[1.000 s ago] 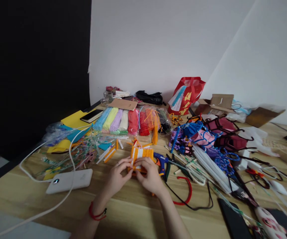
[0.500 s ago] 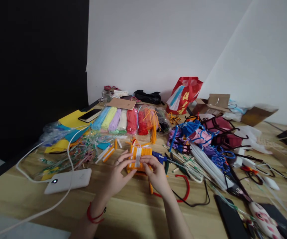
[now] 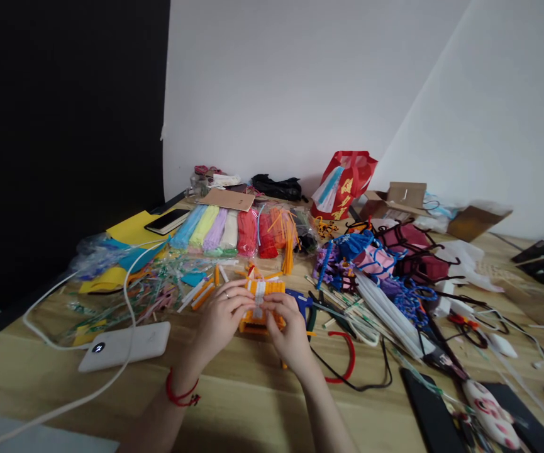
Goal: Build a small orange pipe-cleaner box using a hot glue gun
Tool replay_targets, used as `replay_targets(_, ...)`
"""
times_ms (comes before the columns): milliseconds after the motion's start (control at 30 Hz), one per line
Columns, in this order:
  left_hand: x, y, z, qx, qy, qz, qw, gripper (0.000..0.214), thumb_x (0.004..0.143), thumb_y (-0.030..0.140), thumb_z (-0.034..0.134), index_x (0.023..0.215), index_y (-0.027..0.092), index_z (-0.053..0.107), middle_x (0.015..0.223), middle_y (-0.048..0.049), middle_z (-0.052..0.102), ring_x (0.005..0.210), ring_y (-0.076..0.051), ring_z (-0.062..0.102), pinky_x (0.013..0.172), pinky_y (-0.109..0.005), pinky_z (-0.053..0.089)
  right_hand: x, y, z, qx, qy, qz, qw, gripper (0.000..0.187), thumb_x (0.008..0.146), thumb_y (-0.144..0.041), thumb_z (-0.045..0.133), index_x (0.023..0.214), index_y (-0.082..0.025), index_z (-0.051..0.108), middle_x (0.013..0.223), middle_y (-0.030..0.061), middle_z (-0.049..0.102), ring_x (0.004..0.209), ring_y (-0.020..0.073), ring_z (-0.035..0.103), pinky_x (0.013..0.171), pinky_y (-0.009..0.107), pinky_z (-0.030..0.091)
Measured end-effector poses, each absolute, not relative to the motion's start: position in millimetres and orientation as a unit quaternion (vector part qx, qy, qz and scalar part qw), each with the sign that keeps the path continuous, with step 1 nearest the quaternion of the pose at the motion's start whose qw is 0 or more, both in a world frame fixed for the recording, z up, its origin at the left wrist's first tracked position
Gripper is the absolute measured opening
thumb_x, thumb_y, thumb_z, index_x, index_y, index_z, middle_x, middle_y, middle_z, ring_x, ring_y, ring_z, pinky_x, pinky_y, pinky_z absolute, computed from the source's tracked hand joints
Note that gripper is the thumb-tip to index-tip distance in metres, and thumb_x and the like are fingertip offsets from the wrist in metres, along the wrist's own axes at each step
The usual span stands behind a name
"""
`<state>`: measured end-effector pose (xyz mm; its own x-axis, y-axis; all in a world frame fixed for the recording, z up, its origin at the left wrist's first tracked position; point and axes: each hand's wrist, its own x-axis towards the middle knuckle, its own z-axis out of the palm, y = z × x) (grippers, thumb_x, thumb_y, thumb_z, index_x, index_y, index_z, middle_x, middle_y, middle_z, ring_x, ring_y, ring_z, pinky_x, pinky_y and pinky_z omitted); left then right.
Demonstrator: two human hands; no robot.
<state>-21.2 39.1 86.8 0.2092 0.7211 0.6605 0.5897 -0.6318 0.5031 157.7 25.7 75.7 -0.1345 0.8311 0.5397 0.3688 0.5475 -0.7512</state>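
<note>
in the head view, the bare left hand (image 3: 221,319) and bare right hand (image 3: 289,328) gripped a boxy orange-and-white fuzzy piece (image 3: 275,287) with bent fingers, just below the frame's centre; a blue plastic glue gun (image 3: 302,302) lay to its right.

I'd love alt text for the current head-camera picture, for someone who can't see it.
A left hand and right hand touch an orange-and-white craft piece at a cluttered wooden table. Colourful bundles lie beyond; farther back stands a red bag.
</note>
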Motion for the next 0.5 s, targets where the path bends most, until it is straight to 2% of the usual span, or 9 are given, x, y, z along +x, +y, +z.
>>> replay_targets(133,-41.4,32.0,88.1,0.748,0.446,0.485,0.079,0.022,0.089,0.017,0.051,0.086,0.022,0.072,0.094,-0.0037,0.073,0.107,-0.021,0.063,0.095,-0.04,0.051,163.1,27.6,73.2,-0.46,-0.675,0.223,0.533,0.004,0.078,-0.019,0.066,0.08,-0.02,0.069,0.087,0.007,0.069,0.086,0.021,0.061,0.082,0.036,0.048)
replay_targets(233,-47.5,25.2,88.2,0.726,0.454,0.51,0.079,0.017,0.089,0.02,0.053,0.087,0.021,0.071,0.093,-0.0035,0.073,0.103,-0.019,0.064,0.093,-0.037,0.051,161.6,28.4,72.7,-0.483,-0.647,0.261,0.529,0.012,0.079,-0.027,0.067,0.07,-0.02,0.067,0.074,0.0043,0.067,0.07,0.018,0.06,0.068,0.03,0.047)
replay_targets(333,-41.6,20.5,91.9,0.712,0.447,0.535,0.085,0.009,0.084,0.023,0.062,0.079,0.021,0.069,0.085,-0.0027,0.072,0.098,-0.019,0.066,0.091,-0.035,0.052,146.2,28.3,72.1,-0.458,-0.653,0.34,0.499,0.011,0.079,-0.03,0.067,0.079,-0.019,0.071,0.074,0.0033,0.069,0.063,0.0151,0.058,0.061,0.027,0.047)
replay_targets(433,-33.0,19.4,96.2,0.709,0.441,0.539,0.109,0.011,0.083,0.024,0.064,0.073,0.021,0.068,0.083,-0.0033,0.071,0.099,-0.02,0.065,0.089,-0.035,0.053,126.8,30.0,70.4,-0.427,-0.636,0.455,0.454,0.029,0.075,-0.035,0.07,0.099,-0.019,0.071,0.069,0.0007,0.068,0.049,0.012,0.053,0.049,0.023,0.043)
replay_targets(500,-32.9,20.5,95.0,0.705,0.447,0.536,0.122,0.012,0.083,0.026,0.064,0.073,0.021,0.069,0.084,-0.0038,0.071,0.099,-0.02,0.065,0.089,-0.035,0.053,122.4,32.6,69.6,-0.42,-0.615,0.493,0.448,0.027,0.075,-0.038,0.069,0.092,-0.017,0.073,0.065,0.0007,0.067,0.046,0.011,0.05,0.045,0.022,0.04)
